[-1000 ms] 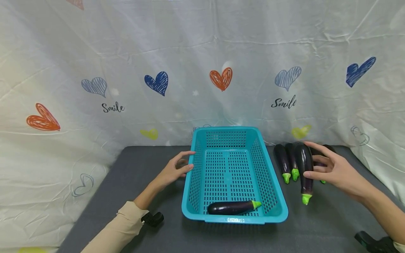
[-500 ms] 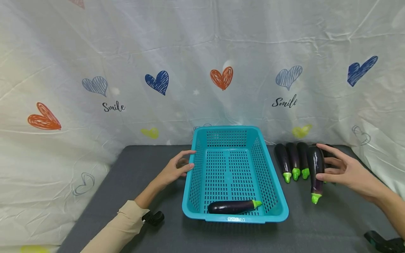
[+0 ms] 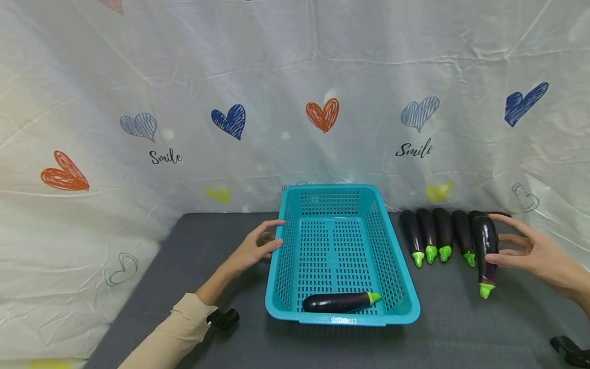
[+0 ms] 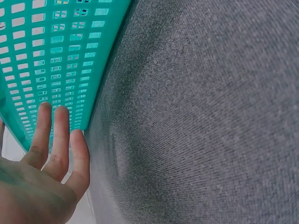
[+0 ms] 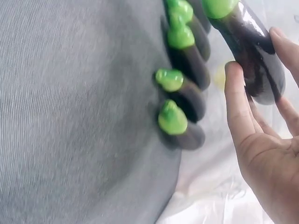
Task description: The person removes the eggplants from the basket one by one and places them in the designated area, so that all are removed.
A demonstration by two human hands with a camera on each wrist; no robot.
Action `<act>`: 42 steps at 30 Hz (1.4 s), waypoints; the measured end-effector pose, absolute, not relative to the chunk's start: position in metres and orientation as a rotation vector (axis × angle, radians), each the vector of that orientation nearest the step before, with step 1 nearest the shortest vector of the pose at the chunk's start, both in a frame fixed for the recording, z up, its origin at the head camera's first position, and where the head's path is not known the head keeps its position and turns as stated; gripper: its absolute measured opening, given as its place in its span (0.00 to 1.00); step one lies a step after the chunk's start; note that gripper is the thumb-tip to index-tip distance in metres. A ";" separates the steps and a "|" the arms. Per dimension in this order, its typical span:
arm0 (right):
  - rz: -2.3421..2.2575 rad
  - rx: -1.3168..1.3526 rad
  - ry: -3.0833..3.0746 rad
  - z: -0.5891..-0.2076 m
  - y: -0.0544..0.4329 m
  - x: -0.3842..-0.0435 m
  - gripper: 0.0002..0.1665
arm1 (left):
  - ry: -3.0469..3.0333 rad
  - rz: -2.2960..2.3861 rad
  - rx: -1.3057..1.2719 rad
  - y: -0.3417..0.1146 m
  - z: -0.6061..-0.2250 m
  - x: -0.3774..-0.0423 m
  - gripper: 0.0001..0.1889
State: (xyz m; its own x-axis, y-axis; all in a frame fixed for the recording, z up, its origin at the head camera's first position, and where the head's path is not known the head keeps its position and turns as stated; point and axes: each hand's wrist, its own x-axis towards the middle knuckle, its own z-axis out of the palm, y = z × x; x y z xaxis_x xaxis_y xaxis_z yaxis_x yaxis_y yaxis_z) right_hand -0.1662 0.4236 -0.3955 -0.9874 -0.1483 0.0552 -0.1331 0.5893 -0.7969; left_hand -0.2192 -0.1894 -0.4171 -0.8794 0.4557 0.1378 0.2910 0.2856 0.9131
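My right hand (image 3: pixel 536 251) pinches a glossy dark purple eggplant (image 3: pixel 484 241) between thumb and fingers, its green stem end toward me. In the right wrist view that eggplant (image 5: pixel 257 53) stands apart from the row on the cloth. Several more eggplants (image 3: pixel 442 228) lie side by side right of the basket, the rightmost partly hidden behind the held one. My left hand (image 3: pixel 253 246) touches the left rim of a turquoise plastic basket (image 3: pixel 273 287) with index finger and thumb. The left wrist view shows its other fingers (image 4: pixel 60 135) extended beside the perforated wall. One eggplant (image 3: pixel 336 302) lies crosswise at the basket's near end.
A dark grey cloth (image 3: pixel 216 230) covers the table. Behind it hangs a pale curtain (image 3: pixel 276 77) printed with hearts and the word "Smile". A black wrist device (image 3: pixel 223 319) sits on the left wrist, and another (image 3: pixel 569 351) shows at the lower right.
My right hand has moved rightward with the eggplant, passing in front of the row and uncovering more of it. The left hand, the basket and the eggplant inside stay where they were.
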 end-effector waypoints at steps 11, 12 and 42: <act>-1.296 -0.131 2.772 -0.405 0.457 -0.178 0.60 | 2.382 1.659 0.694 -0.190 -0.419 -0.221 0.28; -1.306 -0.133 2.758 -0.405 0.460 -0.180 0.61 | 2.380 1.660 0.692 -0.190 -0.419 -0.221 0.28; -1.335 -0.010 2.695 -0.414 0.506 -0.207 0.64 | 2.359 1.667 0.711 -0.191 -0.420 -0.223 0.28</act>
